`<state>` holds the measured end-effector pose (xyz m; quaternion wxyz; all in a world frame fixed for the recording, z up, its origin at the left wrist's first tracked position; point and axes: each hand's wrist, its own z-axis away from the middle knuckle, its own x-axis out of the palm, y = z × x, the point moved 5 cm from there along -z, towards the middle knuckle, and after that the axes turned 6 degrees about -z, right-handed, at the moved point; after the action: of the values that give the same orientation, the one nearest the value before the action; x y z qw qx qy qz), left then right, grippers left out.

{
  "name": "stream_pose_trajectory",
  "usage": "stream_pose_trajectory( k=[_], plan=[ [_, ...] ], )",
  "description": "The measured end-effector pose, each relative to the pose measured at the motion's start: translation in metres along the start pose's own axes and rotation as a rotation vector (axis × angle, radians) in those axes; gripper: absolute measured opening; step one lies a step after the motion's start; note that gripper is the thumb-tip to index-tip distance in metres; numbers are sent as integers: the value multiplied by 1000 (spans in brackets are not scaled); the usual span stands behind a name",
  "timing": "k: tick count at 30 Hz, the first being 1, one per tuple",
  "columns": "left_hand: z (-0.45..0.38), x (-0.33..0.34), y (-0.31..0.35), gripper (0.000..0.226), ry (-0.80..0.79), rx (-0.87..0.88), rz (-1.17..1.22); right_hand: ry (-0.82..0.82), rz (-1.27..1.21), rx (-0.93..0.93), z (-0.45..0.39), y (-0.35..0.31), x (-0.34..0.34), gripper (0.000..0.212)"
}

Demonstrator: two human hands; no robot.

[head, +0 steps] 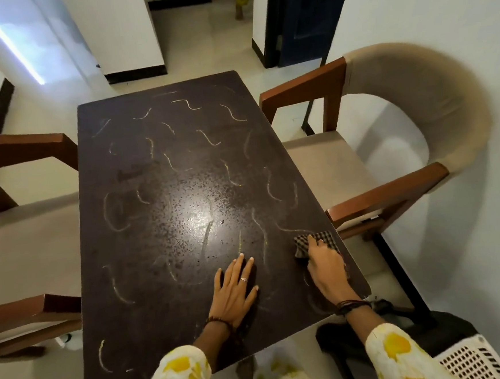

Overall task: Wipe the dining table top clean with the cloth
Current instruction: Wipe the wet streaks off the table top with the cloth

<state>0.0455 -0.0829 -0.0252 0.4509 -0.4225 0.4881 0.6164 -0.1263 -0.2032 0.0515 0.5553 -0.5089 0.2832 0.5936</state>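
The dark speckled dining table top (161,214) fills the middle of the head view and carries several pale curved smear marks (205,137). My left hand (235,289) lies flat on the table near the front edge, fingers spread and straight. My right hand (326,268) presses a dark checked cloth (309,241) onto the table close to the right edge; the cloth sticks out ahead of the fingers, and how they lie on it is partly hidden.
A wooden armchair with a beige cushion (374,155) stands tight against the table's right side. Two more wooden chairs (22,165) stand on the left. A white perforated basket (474,360) sits at bottom right. A person's legs (241,1) show in the far doorway.
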Motion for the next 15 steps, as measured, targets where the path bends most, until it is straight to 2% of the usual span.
stream_pose_trajectory(
  k=[3,9,15],
  plan=[
    [-22,-18,-32,70,13,-86,3,51,-104,-159,-29,-51,-18,52],
    [-74,-73,-137,61,88,-297,-76,9,-304,-425,-119,-170,-47,58],
    [-125,-121,-245,57,212,-511,-33,-36,-306,-648,-197,-259,-53,57]
  ],
)
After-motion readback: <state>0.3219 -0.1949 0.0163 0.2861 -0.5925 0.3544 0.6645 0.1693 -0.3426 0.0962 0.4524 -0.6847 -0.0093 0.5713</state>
